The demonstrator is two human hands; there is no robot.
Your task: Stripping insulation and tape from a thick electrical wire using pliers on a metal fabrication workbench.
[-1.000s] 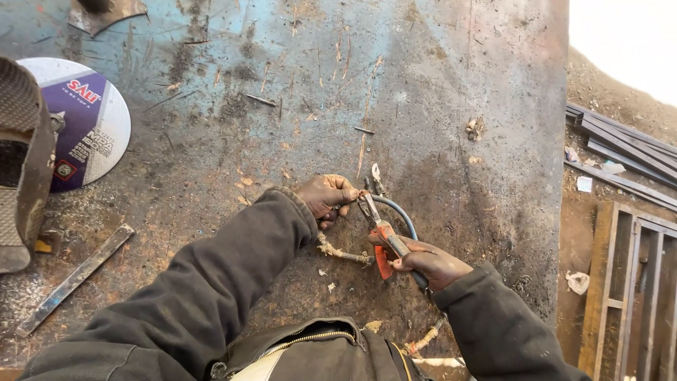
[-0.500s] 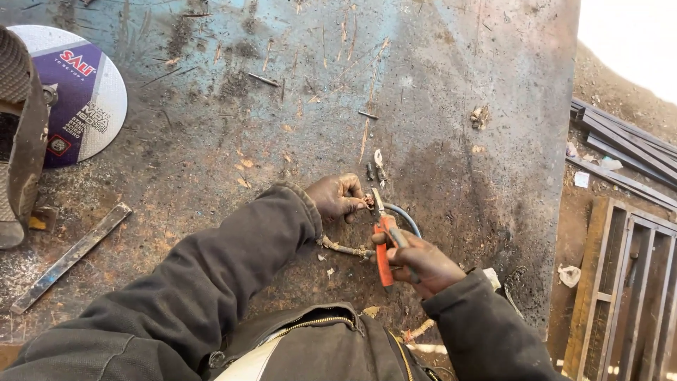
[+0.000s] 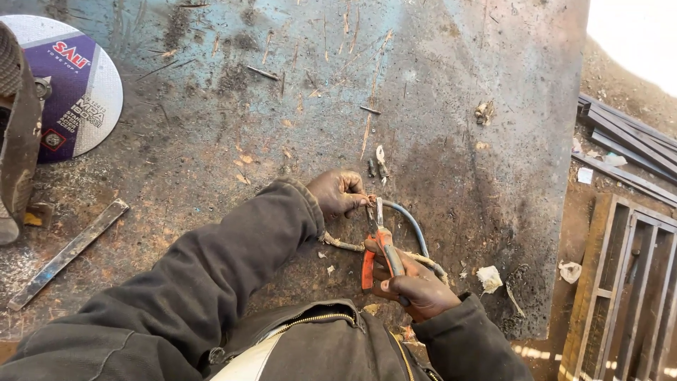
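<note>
Pliers (image 3: 379, 243) in right hand (image 3: 415, 286) (jaw tips hidden) at cable (image 3: 412, 222)

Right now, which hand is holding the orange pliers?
The right hand grips the orange-handled pliers. The left hand only pinches the end of the grey cable at their tip.

Two hands work here: the left hand (image 3: 340, 192) and the right hand (image 3: 412, 282). Between their fingers sits one pair of orange-handled pliers (image 3: 376, 243) and one grey cable (image 3: 412, 222). Well left of the fingers lie one cutting disc (image 3: 81, 88) and one flat metal bar (image 3: 67, 254).
</note>
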